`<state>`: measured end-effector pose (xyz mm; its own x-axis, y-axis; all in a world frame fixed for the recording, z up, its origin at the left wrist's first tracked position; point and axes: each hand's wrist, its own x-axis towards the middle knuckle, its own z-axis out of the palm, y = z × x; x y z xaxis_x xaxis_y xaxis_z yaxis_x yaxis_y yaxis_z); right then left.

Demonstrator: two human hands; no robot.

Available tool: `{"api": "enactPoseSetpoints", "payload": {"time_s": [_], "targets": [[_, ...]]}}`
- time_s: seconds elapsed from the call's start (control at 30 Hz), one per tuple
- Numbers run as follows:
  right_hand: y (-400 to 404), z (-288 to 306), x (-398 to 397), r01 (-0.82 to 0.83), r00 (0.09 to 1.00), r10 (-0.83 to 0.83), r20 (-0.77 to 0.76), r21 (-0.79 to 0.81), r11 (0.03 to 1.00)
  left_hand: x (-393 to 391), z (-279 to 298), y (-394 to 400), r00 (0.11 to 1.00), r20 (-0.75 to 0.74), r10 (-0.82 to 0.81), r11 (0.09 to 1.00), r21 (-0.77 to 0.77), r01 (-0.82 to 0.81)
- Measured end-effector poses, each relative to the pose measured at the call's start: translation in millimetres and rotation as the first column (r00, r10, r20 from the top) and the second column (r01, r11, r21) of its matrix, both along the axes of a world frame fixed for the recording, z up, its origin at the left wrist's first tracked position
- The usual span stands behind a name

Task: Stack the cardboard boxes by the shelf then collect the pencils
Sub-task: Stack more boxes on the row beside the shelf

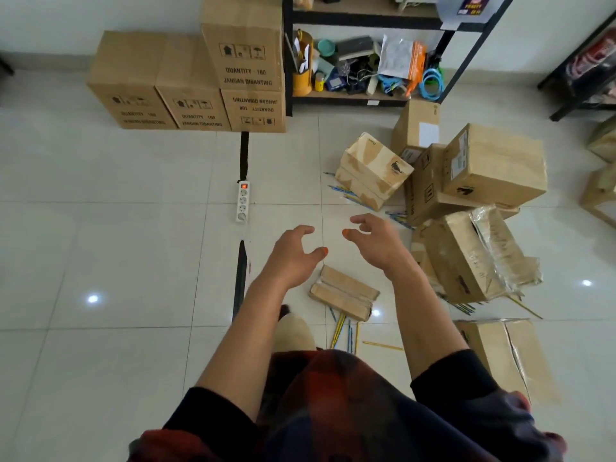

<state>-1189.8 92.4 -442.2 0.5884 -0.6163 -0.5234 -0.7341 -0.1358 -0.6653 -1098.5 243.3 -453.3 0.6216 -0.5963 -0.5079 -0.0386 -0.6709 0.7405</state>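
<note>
**Boxes half stacked, both hands out and holding nothing**

Cardboard boxes sit in two camps right now. Far left, beside the black shelf (366, 25), four printed boxes (200, 88) stand against the wall, three in a row on the tiles and one on top of the row's right-hand box, the one touching the shelf's leg. Over on the right, a loose heap of boxes (466, 195) lies tumbled on the floor, some tilted, one torn open with tape hanging off. A small flat box (343, 291) lies near the person's feet, apart from the heap.

Pencils (343, 331) are scattered on the tiles: a cluster just near of the flat box, more poking out from under the heap's left edge, a few by the torn box on the right.

Both arms reach forward over the floor. Left hand (293, 251) has its fingers spread and loosely curved, gripping nothing. Right hand (373, 238) the same, fingers apart, thumb out, nothing in it. They hover close together, not touching.

A white power strip (243, 201) lies on the tiles to the far left of the hands, its red switch lit.
</note>
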Motion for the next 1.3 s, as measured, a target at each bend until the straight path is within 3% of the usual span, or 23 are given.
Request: {"api": "enactPoseSetpoints", "payload": {"time_s": [0.3, 0.67, 0.93, 1.3], "targets": [[-41, -16, 40, -0.011, 1.000, 0.012, -0.025, 0.051, 0.999, 55, -11, -28, 0.996, 0.004, 0.088, 0.995, 0.044, -0.088], [-100, -23, 53, 0.104, 0.995, -0.103, -0.013, 0.078, 0.992, 83, -12, -108, 0.999, -0.010, -0.045, 0.997, 0.056, 0.045], [-199, -28, 36, 0.100, 0.995, -0.101, 0.021, 0.035, 0.994, 69, -11, -211, 0.997, 0.025, -0.078, 0.995, 0.068, 0.077], [-377, -24, -12, -0.042, 0.999, 0.042, -0.002, 0.046, 0.998, -8, -3, -374, 0.997, 0.052, 0.061, 0.995, 0.078, -0.065]]}}
